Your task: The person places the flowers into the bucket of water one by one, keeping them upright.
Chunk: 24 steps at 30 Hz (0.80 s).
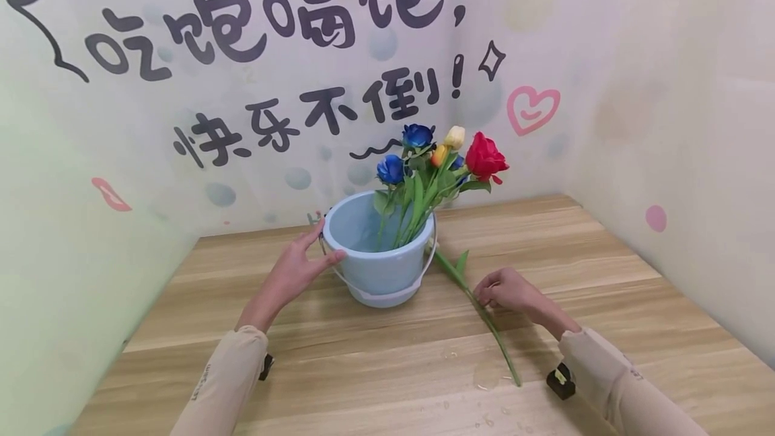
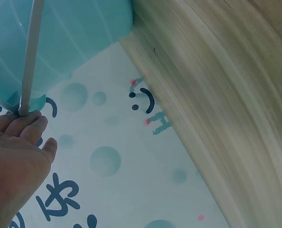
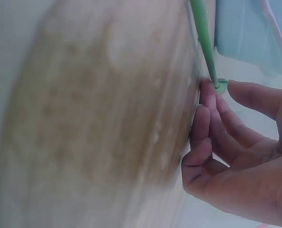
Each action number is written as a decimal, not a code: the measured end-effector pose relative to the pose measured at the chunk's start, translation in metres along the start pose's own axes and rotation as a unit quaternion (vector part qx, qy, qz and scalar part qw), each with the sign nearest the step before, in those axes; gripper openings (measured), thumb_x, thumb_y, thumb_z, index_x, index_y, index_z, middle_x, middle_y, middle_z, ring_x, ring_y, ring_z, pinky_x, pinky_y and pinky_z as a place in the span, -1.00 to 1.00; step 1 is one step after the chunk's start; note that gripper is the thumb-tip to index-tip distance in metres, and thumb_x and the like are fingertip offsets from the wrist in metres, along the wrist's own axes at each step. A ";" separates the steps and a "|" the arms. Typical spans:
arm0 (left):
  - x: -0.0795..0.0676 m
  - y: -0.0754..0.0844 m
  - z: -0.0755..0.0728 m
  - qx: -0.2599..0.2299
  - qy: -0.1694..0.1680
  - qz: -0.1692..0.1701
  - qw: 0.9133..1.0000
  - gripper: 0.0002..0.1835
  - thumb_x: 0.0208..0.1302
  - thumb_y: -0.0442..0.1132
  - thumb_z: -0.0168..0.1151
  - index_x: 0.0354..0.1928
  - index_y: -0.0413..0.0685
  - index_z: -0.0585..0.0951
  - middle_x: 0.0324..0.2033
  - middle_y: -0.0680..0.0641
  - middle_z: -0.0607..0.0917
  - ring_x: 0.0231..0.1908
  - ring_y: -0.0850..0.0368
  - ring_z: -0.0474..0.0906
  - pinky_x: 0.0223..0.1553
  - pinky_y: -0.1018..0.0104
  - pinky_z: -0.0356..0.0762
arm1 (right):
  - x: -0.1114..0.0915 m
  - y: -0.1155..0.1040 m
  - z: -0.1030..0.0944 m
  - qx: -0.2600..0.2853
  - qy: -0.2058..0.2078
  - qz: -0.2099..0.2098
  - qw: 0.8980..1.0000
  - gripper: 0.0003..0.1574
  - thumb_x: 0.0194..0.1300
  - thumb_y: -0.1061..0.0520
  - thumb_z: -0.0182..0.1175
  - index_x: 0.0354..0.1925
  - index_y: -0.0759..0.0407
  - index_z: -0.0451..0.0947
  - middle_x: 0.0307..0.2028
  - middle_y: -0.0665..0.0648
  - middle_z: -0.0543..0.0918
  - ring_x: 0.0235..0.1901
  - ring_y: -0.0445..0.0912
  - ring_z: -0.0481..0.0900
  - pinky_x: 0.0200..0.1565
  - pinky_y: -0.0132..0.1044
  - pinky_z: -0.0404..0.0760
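A light blue bucket (image 1: 384, 278) with a pale handle stands upright on the wooden table. My left hand (image 1: 293, 273) holds its left rim, thumb toward the front and fingers near the handle joint (image 2: 23, 110). Several flowers lean to the right inside the bucket, among them a red rose (image 1: 484, 157), a blue rose (image 1: 390, 169) and a yellow tulip (image 1: 439, 155). Right of the bucket, a single green flower stem (image 1: 498, 338) with a leaf lies on the table, its far end hidden behind the bucket. My right hand (image 1: 511, 290) pinches this stem between thumb and fingertips.
Drops of water (image 1: 484, 377) wet the table (image 1: 363, 382) near the stem's lower end. A wall (image 1: 290, 73) with dark lettering rises behind the table, and side walls stand left and right. A small black device (image 1: 561, 382) sits at my right wrist.
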<state>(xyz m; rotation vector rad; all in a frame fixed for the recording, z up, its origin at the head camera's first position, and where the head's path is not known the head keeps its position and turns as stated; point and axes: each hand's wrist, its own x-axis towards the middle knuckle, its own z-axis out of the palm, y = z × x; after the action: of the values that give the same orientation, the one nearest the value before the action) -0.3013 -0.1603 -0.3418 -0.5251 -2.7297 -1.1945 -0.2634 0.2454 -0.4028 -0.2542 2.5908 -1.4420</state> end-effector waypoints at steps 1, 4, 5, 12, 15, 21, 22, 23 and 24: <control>0.000 0.000 0.000 -0.001 0.000 -0.001 1.000 0.01 0.36 0.23 0.34 0.63 -0.12 0.12 0.55 -0.31 0.15 0.53 -0.34 0.04 0.44 -0.33 0.08 | 0.000 0.000 0.000 0.001 -0.001 -0.001 1.000 -0.82 0.20 0.45 0.16 -0.26 0.50 0.67 -0.38 0.13 0.72 -0.36 -0.12 0.62 -0.29 -0.33 0.62; 0.000 0.000 0.000 -0.002 0.000 -0.001 1.000 0.01 0.36 0.23 0.34 0.63 -0.11 0.12 0.56 -0.31 0.14 0.53 -0.34 0.04 0.44 -0.33 0.08 | -0.001 -0.002 0.000 0.000 -0.005 -0.003 1.000 -0.81 0.22 0.44 0.16 -0.24 0.52 0.67 -0.38 0.14 0.72 -0.36 -0.11 0.63 -0.28 -0.30 0.64; -0.001 0.000 0.000 -0.002 0.000 -0.001 1.000 0.01 0.36 0.22 0.34 0.63 -0.11 0.12 0.56 -0.30 0.14 0.53 -0.34 0.04 0.44 -0.33 0.08 | -0.001 -0.002 0.000 -0.001 -0.006 -0.003 1.000 -0.81 0.22 0.44 0.16 -0.23 0.52 0.67 -0.38 0.15 0.73 -0.36 -0.10 0.64 -0.28 -0.28 0.64; -0.001 0.000 0.000 -0.007 0.002 0.001 1.000 0.01 0.36 0.21 0.35 0.62 -0.15 0.12 0.55 -0.30 0.14 0.53 -0.34 0.04 0.44 -0.33 0.08 | 0.000 -0.002 0.001 -0.007 -0.009 -0.002 1.000 -0.80 0.23 0.42 0.16 -0.22 0.52 0.67 -0.38 0.14 0.72 -0.33 -0.08 0.66 -0.28 -0.29 0.64; -0.001 0.000 0.000 -0.007 0.002 0.001 1.000 0.01 0.36 0.21 0.35 0.62 -0.16 0.13 0.55 -0.30 0.15 0.52 -0.35 0.05 0.44 -0.33 0.08 | 0.000 -0.002 0.002 -0.004 -0.013 -0.004 1.000 -0.79 0.21 0.43 0.16 -0.22 0.53 0.67 -0.38 0.13 0.73 -0.34 -0.10 0.66 -0.30 -0.33 0.63; -0.001 0.000 0.000 -0.007 0.002 0.001 1.000 0.01 0.36 0.21 0.35 0.62 -0.15 0.12 0.55 -0.30 0.15 0.53 -0.34 0.05 0.45 -0.31 0.08 | 0.000 -0.002 0.005 0.002 -0.011 -0.009 1.000 -0.80 0.17 0.43 0.17 -0.25 0.51 0.66 -0.42 0.09 0.69 -0.39 -0.15 0.60 -0.39 -0.42 0.54; -0.001 0.001 0.000 -0.007 0.002 0.001 1.000 0.01 0.36 0.21 0.35 0.62 -0.14 0.12 0.55 -0.30 0.15 0.53 -0.33 0.05 0.45 -0.31 0.09 | 0.000 -0.002 0.005 0.000 -0.010 -0.009 1.000 -0.80 0.16 0.43 0.17 -0.25 0.50 0.66 -0.43 0.08 0.68 -0.40 -0.16 0.58 -0.40 -0.43 0.52; -0.001 0.001 0.000 -0.007 0.002 0.001 1.000 0.01 0.36 0.22 0.35 0.62 -0.15 0.12 0.55 -0.30 0.15 0.53 -0.33 0.05 0.45 -0.30 0.08 | 0.000 -0.002 0.005 -0.001 -0.009 -0.009 1.000 -0.80 0.15 0.43 0.17 -0.25 0.50 0.66 -0.43 0.07 0.67 -0.40 -0.16 0.57 -0.41 -0.44 0.50; -0.001 0.001 0.000 -0.007 0.002 0.001 1.000 0.01 0.36 0.22 0.34 0.62 -0.14 0.12 0.55 -0.30 0.15 0.53 -0.33 0.05 0.45 -0.30 0.09 | 0.000 -0.002 0.005 -0.002 -0.008 -0.009 1.000 -0.80 0.15 0.43 0.17 -0.25 0.49 0.66 -0.44 0.07 0.67 -0.41 -0.16 0.57 -0.42 -0.44 0.49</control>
<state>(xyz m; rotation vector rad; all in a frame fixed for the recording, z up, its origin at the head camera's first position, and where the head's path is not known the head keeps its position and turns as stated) -0.3001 -0.1600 -0.3415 -0.5256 -2.7203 -1.2131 -0.2621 0.2407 -0.4036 -0.2898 2.5861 -1.4351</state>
